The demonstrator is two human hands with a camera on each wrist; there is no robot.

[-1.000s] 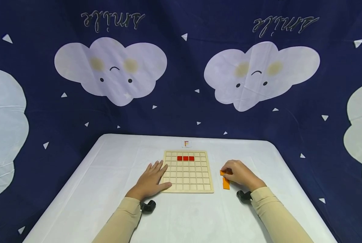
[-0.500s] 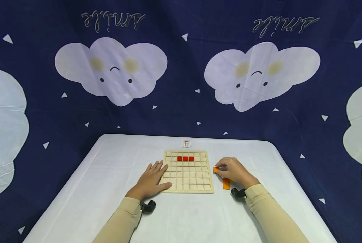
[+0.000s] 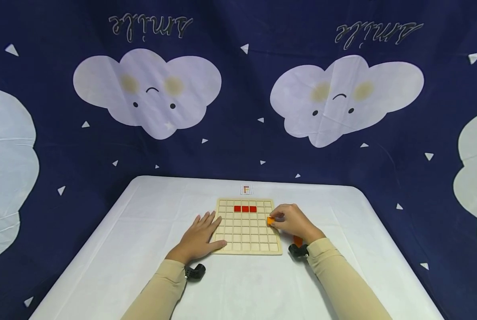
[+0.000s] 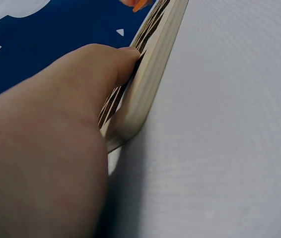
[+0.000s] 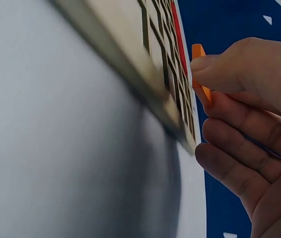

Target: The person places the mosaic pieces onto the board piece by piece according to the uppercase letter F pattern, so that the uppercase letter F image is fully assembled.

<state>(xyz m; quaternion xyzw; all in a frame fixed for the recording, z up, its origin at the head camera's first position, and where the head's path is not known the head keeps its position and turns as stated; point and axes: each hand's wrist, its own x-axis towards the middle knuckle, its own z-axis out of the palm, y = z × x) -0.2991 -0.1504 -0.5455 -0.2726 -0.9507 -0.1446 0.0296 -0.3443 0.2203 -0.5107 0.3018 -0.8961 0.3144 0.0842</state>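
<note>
Over the right edge of the wooden grid board [image 3: 248,226], an orange piece [image 3: 270,221] hangs pinched between thumb and fingertips of the right hand [image 3: 292,223]; the right wrist view shows the orange piece [image 5: 200,74] clear of the board's surface, its flat face turned toward the cells, not yet seated in any of them. By my reading, the step in hand is carrying this piece in for placement, with the grip firm and the piece above the right-hand columns, a row or two below the three red squares [image 3: 244,208] that already fill cells in the second row from the far edge. The next move, I judge, calls for squaring the piece to the grid lines and lowering it flat, so that its edges drop inside the cell walls rather than riding on them. The left hand [image 3: 198,238] lies flat with fingers straight, resting on the board's near left corner and holding nothing; the left wrist view shows its thumb against the rim, which should steady the board. Another orange piece [image 3: 298,240] lies on the white tabletop [image 3: 122,249] just right of the board, partly hidden behind the right wrist. A small pattern card [image 3: 246,190] sits just beyond the far edge.
</note>
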